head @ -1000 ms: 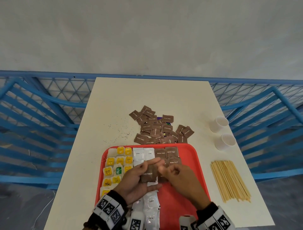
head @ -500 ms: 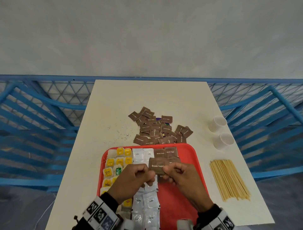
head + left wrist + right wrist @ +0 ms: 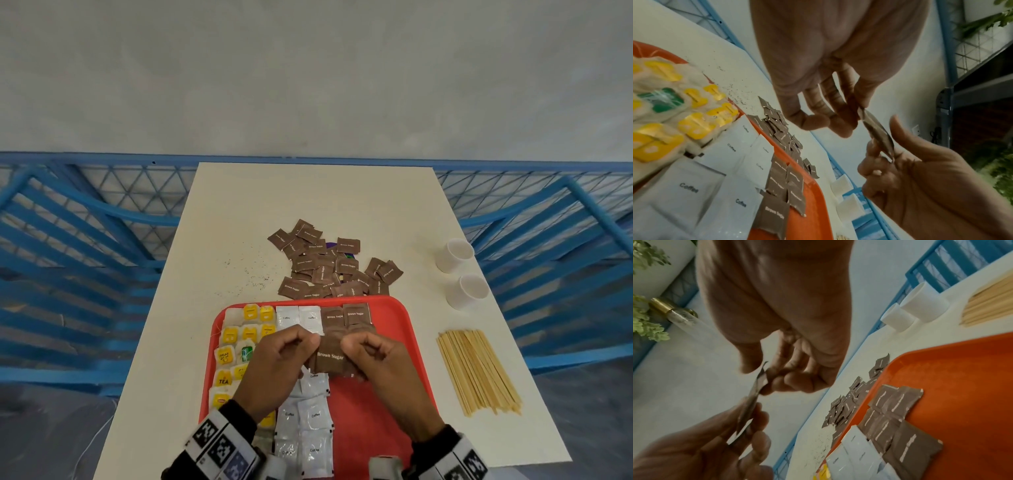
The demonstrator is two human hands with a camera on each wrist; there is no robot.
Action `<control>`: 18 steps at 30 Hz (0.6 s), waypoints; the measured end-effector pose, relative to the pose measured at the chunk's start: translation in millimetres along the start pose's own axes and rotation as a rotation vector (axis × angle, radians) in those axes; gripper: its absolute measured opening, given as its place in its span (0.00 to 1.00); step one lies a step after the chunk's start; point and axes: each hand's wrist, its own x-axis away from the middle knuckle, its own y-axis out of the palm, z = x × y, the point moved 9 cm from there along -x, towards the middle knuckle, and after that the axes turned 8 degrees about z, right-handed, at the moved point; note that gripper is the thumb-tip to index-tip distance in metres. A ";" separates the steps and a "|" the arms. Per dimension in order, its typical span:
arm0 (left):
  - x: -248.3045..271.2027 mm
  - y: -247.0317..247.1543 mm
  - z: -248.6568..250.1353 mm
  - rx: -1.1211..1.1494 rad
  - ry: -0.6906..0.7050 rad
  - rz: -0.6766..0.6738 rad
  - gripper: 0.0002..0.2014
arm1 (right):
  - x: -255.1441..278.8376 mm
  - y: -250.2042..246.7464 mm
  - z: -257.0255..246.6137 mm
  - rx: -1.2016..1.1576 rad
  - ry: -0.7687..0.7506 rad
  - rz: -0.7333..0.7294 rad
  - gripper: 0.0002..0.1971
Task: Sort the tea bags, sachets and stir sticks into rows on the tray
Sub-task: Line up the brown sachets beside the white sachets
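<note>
Head view showed the left hand point(image 3: 274, 368) and the right hand point(image 3: 383, 370) pinching a small stack of brown sugar sachets point(image 3: 329, 359) between thumbs and curled fingers, one hand at each side edge, the stack lifted just above the red tray point(image 3: 394, 325). From the left wrist the stack appeared edge-on as a thin, slightly bowed wafer of crinkled paper held off the tray. Beneath the hands, a few brown sachets already lay flat at the tray's far end, beside a row of glossy white coffee sachets point(image 3: 310, 416) and, further left, a row of soft gauzy tea bags point(image 3: 236, 346) with yellow tags. The step in hand appeared to be squaring the stack and peeling off a sachet to extend the brown row toward the near edge; the next move would probably call for sliding one packet free without fanning the rest, then laying it flat against the last one placed. Beyond the tray a loose pile of brown sachets point(image 3: 325, 267) remained on the cream table point(image 3: 239, 205), with dark specks scattered to its left. The slim wooden stir sticks point(image 3: 476, 370) lay bundled right of the tray, unsorted, near two white paper cups point(image 3: 460, 274).
</note>
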 end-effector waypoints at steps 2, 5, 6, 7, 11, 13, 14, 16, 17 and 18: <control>2.0 1.6 1.2 0.025 -0.007 -0.002 0.15 | -3.4 -4.5 0.7 0.000 -0.016 0.066 0.08; 3.3 5.4 -6.2 0.136 -0.099 0.010 0.14 | -3.6 -6.9 0.4 -0.018 -0.018 0.109 0.09; 3.7 7.9 -9.7 0.193 -0.145 0.013 0.14 | -4.0 -7.8 3.6 -0.036 0.008 0.115 0.11; 4.2 11.0 -12.8 0.250 -0.193 0.015 0.14 | -3.7 -8.5 8.2 -0.052 0.042 0.112 0.15; 7.0 16.1 -23.3 0.301 -0.284 0.043 0.15 | -0.1 -8.2 23.3 -0.021 0.152 0.034 0.15; 8.8 16.8 -31.6 0.214 -0.280 0.053 0.15 | 3.9 -14.4 28.5 0.034 0.160 0.027 0.10; 10.0 17.7 -38.0 0.152 -0.278 0.055 0.14 | 5.8 -20.7 34.1 0.075 0.162 0.040 0.10; 12.2 17.7 -53.5 -0.012 -0.261 0.064 0.13 | 7.2 -40.6 54.0 0.190 0.184 0.091 0.09; 11.8 16.6 -61.1 -0.111 -0.237 0.066 0.12 | 7.1 -52.5 64.3 0.249 0.209 0.119 0.08; 10.3 16.2 -66.7 -0.220 -0.197 0.061 0.12 | 5.8 -64.5 75.2 0.298 0.242 0.138 0.07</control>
